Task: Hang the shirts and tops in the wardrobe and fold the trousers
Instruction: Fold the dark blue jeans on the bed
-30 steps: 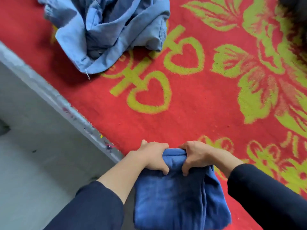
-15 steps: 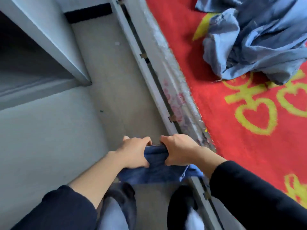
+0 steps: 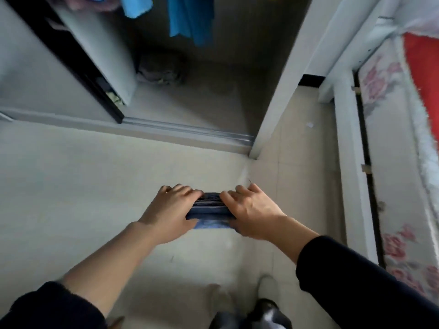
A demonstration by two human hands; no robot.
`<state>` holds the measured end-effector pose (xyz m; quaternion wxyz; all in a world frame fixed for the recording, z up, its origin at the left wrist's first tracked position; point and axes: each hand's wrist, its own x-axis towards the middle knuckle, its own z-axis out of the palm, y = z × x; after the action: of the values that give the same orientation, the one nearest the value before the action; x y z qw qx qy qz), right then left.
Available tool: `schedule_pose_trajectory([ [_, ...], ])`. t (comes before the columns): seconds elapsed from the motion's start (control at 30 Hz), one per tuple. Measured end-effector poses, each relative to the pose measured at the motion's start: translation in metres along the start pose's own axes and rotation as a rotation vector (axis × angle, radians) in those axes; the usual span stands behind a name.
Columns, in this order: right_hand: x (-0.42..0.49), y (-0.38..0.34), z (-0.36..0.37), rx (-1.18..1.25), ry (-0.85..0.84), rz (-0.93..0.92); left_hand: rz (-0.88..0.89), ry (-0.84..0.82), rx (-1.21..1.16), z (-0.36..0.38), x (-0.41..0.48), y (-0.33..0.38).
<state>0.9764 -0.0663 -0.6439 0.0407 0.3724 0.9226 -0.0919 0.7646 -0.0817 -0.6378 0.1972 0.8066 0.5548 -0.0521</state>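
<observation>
Where the folded jeans [image 3: 210, 208] are held: between both hands, in the air above the pale tiled floor [image 3: 71, 186], in front of the open wardrobe [image 3: 282, 86].
Left hand [image 3: 169, 214]: clamped on the left end of the bundle, fingers curled over its top.
Right hand [image 3: 251, 214]: clamped on the right end, fingers likewise curled over the top.
Bundle: dark blue denim; stacked layers are seen at the far edge, a paler blue part beneath.
Wardrobe interior: bright blue garments [image 3: 190, 20] are hung at the top; a blurred grey heap of cloth [image 3: 161, 70] is seen on its floor.
Sliding door [image 3: 28, 74]: set at the left, above its track [image 3: 190, 131].
Right edge: a floral mattress [image 3: 389, 138] and a red blanket [image 3: 420, 67] are seen.
</observation>
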Motion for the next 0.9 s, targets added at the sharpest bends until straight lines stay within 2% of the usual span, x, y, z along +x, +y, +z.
schedule_pose_trajectory([
  [0.1,0.052,0.005,0.001,-0.017,0.049,-0.025,-0.011,0.010,0.033,-0.016,0.017,-0.043],
  [0.3,0.163,0.029,0.005,0.008,-0.177,-0.004,-0.086,-0.056,0.022,-0.028,0.086,-0.128],
  [0.47,0.279,0.062,0.021,0.011,-0.212,0.024,-0.105,-0.064,0.009,-0.036,0.163,-0.219],
  [0.67,0.418,0.096,0.051,0.012,-0.153,0.101,-0.141,0.000,0.107,-0.033,0.250,-0.330],
  [0.9,0.558,0.133,0.092,-0.116,-0.005,0.112,-0.129,0.187,0.240,-0.023,0.337,-0.450],
])
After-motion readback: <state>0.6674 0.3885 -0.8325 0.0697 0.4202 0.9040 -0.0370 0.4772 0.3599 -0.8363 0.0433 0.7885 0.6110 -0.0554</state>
